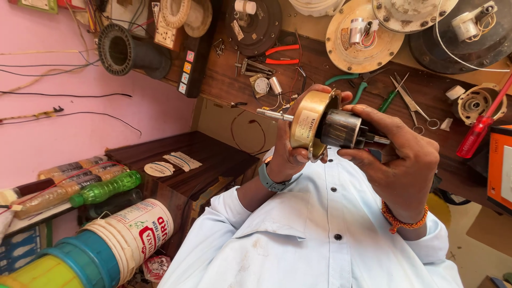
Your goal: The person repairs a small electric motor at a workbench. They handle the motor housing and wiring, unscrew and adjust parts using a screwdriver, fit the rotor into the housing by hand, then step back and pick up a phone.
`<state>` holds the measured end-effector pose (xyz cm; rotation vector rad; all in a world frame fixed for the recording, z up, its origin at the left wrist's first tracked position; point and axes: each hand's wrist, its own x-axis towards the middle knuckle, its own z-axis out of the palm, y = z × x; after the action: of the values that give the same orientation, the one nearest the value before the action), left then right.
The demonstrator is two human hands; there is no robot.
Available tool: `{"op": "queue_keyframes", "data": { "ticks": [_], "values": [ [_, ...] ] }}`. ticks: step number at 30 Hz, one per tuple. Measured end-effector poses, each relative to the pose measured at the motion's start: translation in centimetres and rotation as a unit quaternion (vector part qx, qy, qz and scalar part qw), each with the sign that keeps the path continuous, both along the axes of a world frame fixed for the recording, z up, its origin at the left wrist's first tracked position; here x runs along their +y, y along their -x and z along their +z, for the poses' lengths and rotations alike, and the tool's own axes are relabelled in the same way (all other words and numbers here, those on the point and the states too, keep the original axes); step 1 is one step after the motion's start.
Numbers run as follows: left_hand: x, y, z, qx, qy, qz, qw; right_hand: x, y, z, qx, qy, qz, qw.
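- Motor assembly (322, 127): 1 unit, held in the air above the person's white shirt (320, 234), in front of the wooden tabletop (330, 74). It has a brass-coloured round housing with a label, a grey cylindrical rotor core and a steel shaft sticking out at both ends.
- Handling, judged: all metal, so likely heavy for its size and rigid; the smooth shaft and polished housing may be slippery. Best hold looks to be the housing rim and the rotor body, not the thin shaft tips.
- Left hand (290, 152): fingers closed around the brass housing from below and behind, thumb at the lower rim. A grey wristwatch (269, 178) sits on this wrist.
- Right hand (397, 154): fingers curled over the rotor core and shaft end, gripping it from above. An orange thread band (402, 218) sits on this wrist.
- On the tabletop, counted: 1 red-handled pliers (280, 55), 1 green-handled pliers (352, 85), 1 green screwdriver (392, 96), 1 scissors (413, 104), 1 red-handled screwdriver (482, 128).
- Round fan-motor covers at the far edge: 4 visible, 1 of them cream-coloured (362, 37); some are cut off by the frame.
- Left side: 1 green bottle (106, 188), 1 white labelled bucket (133, 229), 1 black spool (128, 52) by the pink wall (64, 122).
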<state>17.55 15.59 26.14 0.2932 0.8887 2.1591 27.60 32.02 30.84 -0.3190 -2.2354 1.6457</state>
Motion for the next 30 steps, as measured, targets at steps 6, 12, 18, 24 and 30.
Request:
{"op": "queue_keyframes", "data": {
  "ticks": [6, 12, 18, 24, 30],
  "values": [
    [0.3, -0.4, 0.1, 0.008, -0.007, 0.036, 0.999, 0.2, 1.1, 1.1, -0.008, -0.039, 0.002, 0.999],
    [0.5, -0.6, -0.1, 0.032, 0.014, 0.080, 0.996, 1.6, 1.0, 2.5, 0.049, -0.072, 0.069, 0.994],
    [-0.3, -0.3, -0.3, 0.068, 0.048, 0.093, 0.992, 1.4, 2.1, 0.7, 0.125, -0.213, 0.086, 0.965],
    [-0.4, -0.6, -0.5, 0.057, 0.059, 0.089, 0.993, 1.8, 2.8, 0.5, 0.065, -0.192, 0.047, 0.978],
    [-1.1, -0.3, -0.5, 0.059, 0.080, 0.090, 0.991, 1.6, 3.3, 0.2, 0.106, -0.241, 0.122, 0.957]
  ]
}}
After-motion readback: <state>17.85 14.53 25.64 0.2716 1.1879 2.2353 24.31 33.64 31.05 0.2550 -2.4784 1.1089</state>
